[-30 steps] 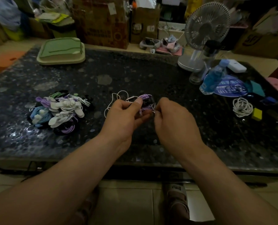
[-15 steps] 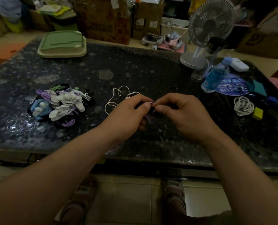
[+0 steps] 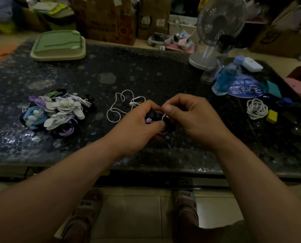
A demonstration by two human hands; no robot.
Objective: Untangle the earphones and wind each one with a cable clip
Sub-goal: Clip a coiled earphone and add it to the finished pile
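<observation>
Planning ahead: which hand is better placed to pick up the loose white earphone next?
Probably the left hand: the white earphone lies beyond it, farther from the right hand. Both hold the purple earphone.

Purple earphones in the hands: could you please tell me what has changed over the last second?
The left hand and right hand drew together, meeting over the purple earphones they pinch. The loose white earphones and wound pile stayed put.
</observation>
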